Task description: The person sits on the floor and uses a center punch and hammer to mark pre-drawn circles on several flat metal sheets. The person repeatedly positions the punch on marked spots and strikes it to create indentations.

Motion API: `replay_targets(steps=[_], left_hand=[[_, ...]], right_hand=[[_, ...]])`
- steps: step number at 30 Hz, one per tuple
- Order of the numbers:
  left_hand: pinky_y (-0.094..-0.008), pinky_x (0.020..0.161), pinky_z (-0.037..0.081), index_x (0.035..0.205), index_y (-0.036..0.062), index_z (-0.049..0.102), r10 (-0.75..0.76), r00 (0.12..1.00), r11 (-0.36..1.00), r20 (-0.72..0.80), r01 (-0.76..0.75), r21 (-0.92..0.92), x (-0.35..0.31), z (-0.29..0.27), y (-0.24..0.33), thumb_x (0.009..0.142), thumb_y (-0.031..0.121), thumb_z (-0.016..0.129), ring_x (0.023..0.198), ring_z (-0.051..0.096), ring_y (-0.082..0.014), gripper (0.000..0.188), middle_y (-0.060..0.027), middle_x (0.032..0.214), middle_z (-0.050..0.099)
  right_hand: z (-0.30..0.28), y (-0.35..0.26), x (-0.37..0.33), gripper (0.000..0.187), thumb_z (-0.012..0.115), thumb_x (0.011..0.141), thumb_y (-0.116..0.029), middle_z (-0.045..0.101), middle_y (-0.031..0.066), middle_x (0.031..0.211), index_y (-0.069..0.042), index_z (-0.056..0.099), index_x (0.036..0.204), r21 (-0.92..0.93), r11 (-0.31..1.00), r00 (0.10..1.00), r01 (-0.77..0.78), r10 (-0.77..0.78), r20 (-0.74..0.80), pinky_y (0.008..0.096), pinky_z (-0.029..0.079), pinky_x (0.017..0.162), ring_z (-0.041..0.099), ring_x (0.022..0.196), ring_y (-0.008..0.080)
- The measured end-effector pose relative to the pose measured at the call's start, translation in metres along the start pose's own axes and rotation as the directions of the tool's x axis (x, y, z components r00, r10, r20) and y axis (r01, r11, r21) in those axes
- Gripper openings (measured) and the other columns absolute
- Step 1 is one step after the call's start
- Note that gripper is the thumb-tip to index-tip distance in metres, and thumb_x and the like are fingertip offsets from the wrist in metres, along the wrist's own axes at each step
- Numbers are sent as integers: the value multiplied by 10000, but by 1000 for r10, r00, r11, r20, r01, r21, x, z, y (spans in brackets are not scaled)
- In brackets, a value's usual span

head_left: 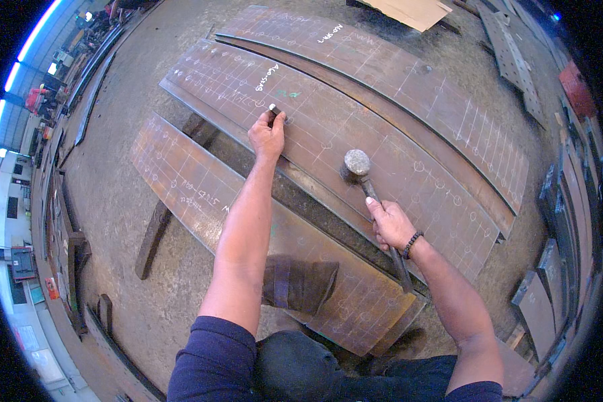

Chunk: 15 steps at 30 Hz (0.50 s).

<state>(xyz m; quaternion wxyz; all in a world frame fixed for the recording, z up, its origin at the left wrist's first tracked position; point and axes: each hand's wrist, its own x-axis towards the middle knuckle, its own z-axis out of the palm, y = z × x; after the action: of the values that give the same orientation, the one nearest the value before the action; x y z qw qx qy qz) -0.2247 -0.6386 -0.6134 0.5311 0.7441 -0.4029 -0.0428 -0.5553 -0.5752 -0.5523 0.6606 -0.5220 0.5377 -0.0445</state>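
Note:
My left hand [268, 137] is closed around a short dark metal punch [277, 112] with a bright top end. The punch stands on the middle steel plate [355, 120], among white chalk lines and small drawn circles; its lower end is hidden by my fingers. In my right hand [392, 226] is a hammer, gripped around its dark handle [401, 269]. The round, worn metal hammer head [357, 163] hangs over the same plate, right of the punch and apart from it.
Another marked plate [409, 74] lies beyond the middle one, and a rusty plate [181, 167] lies nearer me, across a gap. Dark support bars [154, 240] show beneath. Cardboard [409, 12] lies at the far side. Steel pieces [539, 308] lean at right.

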Motion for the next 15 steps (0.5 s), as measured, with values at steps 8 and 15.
replay_targets(steps=[8,15], left_hand=[[-355,697,520,952,60,712,-54,998,997,24,53,54,-1,-2,4,829,265,713,729,686,-226,239,-114,799,713],[-362,700,520,965,56,709,-8,1000,999,19,8,42,0,-1,1,832,281,708,741,690,-240,261,-128,810,713]], right_hand=[[-1,0,0,543,421,981,-510,505,58,560,-3,485,797,-57,998,999,6,-8,-32,336,424,363,526,393,173],[0,-1,0,548,418,982,-513,511,61,567,3,492,810,-64,998,999,27,-28,-21,334,428,363,531,388,175]])
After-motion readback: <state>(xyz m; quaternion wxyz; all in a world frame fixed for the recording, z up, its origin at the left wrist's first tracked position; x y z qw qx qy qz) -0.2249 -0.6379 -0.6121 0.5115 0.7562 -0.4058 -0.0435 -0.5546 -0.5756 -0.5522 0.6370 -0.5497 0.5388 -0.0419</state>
